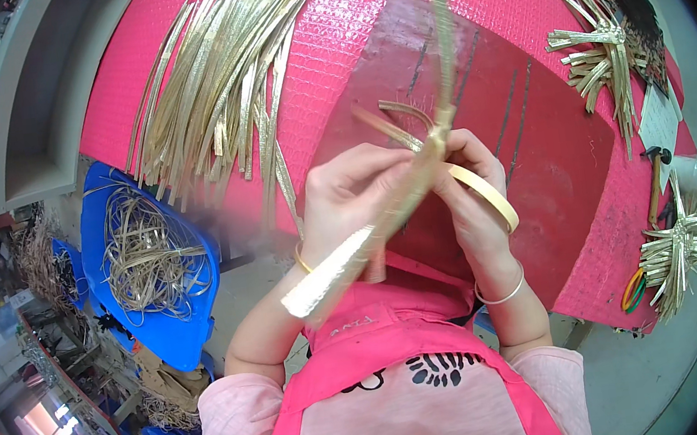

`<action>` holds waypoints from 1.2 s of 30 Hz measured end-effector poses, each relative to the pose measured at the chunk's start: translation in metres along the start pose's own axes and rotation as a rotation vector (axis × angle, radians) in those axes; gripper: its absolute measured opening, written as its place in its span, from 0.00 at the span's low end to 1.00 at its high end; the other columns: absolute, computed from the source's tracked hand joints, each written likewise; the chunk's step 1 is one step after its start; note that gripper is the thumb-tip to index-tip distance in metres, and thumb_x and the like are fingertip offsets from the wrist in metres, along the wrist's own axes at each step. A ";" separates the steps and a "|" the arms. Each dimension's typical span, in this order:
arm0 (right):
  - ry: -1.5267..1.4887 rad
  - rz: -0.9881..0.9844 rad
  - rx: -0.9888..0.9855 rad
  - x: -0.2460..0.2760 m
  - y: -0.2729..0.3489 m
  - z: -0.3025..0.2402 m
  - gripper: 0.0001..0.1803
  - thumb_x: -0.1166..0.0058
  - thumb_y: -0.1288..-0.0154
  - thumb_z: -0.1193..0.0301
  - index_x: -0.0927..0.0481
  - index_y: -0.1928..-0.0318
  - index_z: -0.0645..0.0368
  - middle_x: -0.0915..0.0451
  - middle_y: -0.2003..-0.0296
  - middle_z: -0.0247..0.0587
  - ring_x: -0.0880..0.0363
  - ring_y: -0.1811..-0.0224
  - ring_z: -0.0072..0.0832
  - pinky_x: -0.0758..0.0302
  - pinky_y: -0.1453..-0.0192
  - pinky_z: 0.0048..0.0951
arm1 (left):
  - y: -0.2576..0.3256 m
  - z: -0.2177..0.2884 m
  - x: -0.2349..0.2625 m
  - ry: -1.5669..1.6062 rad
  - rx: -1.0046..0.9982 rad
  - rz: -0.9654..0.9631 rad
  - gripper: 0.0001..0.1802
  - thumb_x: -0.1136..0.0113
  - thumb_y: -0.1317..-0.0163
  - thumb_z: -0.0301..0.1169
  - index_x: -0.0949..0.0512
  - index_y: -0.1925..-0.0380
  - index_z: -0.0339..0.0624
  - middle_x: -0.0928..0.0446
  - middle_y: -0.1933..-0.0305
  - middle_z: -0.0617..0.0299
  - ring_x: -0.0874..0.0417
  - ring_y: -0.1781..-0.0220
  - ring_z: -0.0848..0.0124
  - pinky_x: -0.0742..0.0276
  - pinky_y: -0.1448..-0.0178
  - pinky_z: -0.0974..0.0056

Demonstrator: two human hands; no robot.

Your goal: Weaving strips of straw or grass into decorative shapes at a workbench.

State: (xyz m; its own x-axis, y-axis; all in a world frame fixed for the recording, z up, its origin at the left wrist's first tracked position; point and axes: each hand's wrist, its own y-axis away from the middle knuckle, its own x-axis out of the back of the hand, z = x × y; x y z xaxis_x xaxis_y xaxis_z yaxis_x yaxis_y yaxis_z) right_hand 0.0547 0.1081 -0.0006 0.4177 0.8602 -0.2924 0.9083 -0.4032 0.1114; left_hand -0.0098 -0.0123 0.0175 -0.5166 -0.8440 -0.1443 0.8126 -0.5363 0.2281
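Observation:
Close together over a dark red board (564, 150), both of my hands are closed on the same flat metallic gold strips (333, 271). My left hand (346, 196) pinches them at the crossing, with thumb and fingers bent. On the other side, my right hand (477, 203) grips the crossing too, and one strip curves out over its back as a pale loop. Some strip ends reach upward and others toward my chest; motion smears several of them. My fingertips and the strips partly hide how the crossing is put together.
A large fan of gold strips (220, 69) lies on the pink covering at far left. Below it, a blue bin (181, 331) holds tangled strips. Along the right edge are two gold strip bundles (604, 42), black strips (629, 5), a hammer (656, 182) and coloured bands (634, 290).

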 end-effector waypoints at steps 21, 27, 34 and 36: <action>0.273 0.214 0.572 0.060 0.020 -0.027 0.24 0.71 0.40 0.59 0.33 0.57 0.67 0.31 0.58 0.49 0.31 0.61 0.31 0.38 0.49 0.30 | -0.063 0.028 0.029 -0.508 0.159 -0.498 0.11 0.42 0.50 0.31 0.25 0.68 0.35 0.26 0.78 0.62 0.24 0.75 0.76 0.28 0.73 0.72; 0.209 0.142 0.244 0.026 0.023 -0.026 0.39 0.69 0.42 0.47 0.52 0.40 0.65 0.50 0.40 0.52 0.47 0.39 0.38 0.52 0.37 0.35 | -0.048 0.043 0.008 -0.783 -0.776 -0.160 0.14 0.38 0.56 0.29 0.25 0.68 0.36 0.25 0.75 0.57 0.23 0.72 0.70 0.29 0.67 0.70; 0.884 -0.115 0.535 0.018 0.002 -0.025 0.15 0.50 0.48 0.71 0.31 0.59 0.62 0.34 0.56 0.47 0.34 0.55 0.39 0.40 0.51 0.33 | -0.003 0.015 -0.003 -0.462 -0.279 -0.302 0.06 0.48 0.47 0.25 0.25 0.74 0.33 0.28 0.84 0.61 0.27 0.81 0.82 0.34 0.80 0.76; 0.996 -0.217 0.740 0.014 -0.016 -0.024 0.09 0.44 0.56 0.73 0.31 0.77 0.60 0.30 0.76 0.38 0.31 0.72 0.38 0.38 0.65 0.32 | 0.002 0.009 0.009 -0.241 0.156 -0.182 0.08 0.51 0.44 0.26 0.25 0.76 0.33 0.29 0.86 0.62 0.28 0.81 0.82 0.34 0.80 0.76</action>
State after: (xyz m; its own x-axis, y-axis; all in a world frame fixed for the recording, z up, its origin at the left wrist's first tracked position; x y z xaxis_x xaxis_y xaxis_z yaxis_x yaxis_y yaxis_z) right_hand 0.0465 0.1338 0.0167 0.3900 0.6627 0.6394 0.8647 -0.0249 -0.5016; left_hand -0.0151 -0.0208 0.0252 -0.7137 -0.6997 0.0315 0.6595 -0.6561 0.3668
